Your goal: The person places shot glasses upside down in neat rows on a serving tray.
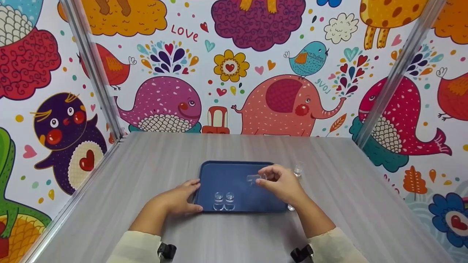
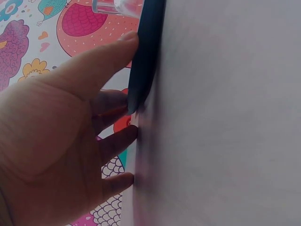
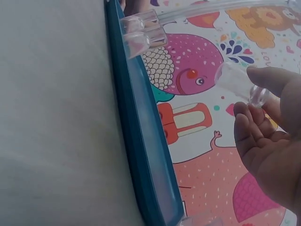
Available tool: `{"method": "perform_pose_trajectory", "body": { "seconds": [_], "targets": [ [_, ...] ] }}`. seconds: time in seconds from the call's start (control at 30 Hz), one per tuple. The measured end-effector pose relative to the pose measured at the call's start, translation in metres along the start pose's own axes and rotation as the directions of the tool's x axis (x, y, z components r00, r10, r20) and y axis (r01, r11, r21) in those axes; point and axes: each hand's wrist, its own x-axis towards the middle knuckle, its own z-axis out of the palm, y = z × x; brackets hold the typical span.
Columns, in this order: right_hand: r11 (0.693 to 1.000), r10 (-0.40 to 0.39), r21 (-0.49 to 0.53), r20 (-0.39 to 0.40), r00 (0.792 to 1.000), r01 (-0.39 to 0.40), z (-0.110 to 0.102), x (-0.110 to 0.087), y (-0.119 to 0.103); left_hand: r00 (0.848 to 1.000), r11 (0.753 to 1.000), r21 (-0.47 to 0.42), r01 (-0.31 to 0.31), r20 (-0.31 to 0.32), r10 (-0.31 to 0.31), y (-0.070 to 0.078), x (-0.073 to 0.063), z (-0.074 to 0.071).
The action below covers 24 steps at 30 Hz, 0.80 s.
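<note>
A blue rectangular tray (image 1: 223, 176) lies on the table. At its near left corner my left hand (image 1: 175, 200) touches the rim, thumb on the near edge and fingers spread along the left side. Over the right part of the tray, my right hand (image 1: 284, 183) pinches a small clear shot glass (image 3: 233, 81) by its thick base between thumb and fingers. The glass is tipped on its side, its mouth pointing left. Two similar shot glasses (image 1: 218, 202) stand side by side near the tray's front edge, left of the middle.
Right of the tray, another clear glass (image 1: 298, 170) stands on the grey table (image 1: 164, 157). A further clear piece (image 1: 291, 208) shows partly behind the right wrist. Printed panels (image 1: 226, 36) and metal posts (image 1: 98, 73) enclose the back and sides.
</note>
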Motion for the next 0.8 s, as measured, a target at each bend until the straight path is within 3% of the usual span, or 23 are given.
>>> {"method": "perform_pose_trajectory", "body": {
  "seconds": [0.23, 0.47, 0.67, 0.8],
  "targets": [
    [0.999, -0.052, 0.005, 0.042, 0.998, 0.052, 0.008, 0.007, -0.011, 1.0, 1.0, -0.006, -0.004, 0.0, 0.004, 0.0, -0.001, 0.0],
    [0.998, -0.047, 0.033, 0.08, 0.996, 0.044, 0.014, 0.017, -0.018, 1.0, 1.0, 0.004, -0.004, 0.0, 0.004, 0.002, 0.0, 0.0],
    [0.998, -0.06, 0.028, 0.113, 0.992, 0.057, 0.022, 0.023, -0.015, 1.0, 1.0, 0.002, 0.002, 0.0, -0.002, 0.003, 0.0, 0.0],
    [0.993, -0.112, -0.007, 0.161, 0.981, 0.115, 0.029, 0.023, -0.009, 1.0, 1.0, 0.014, -0.001, 0.003, 0.001, 0.001, 0.001, 0.0]
  ]
}}
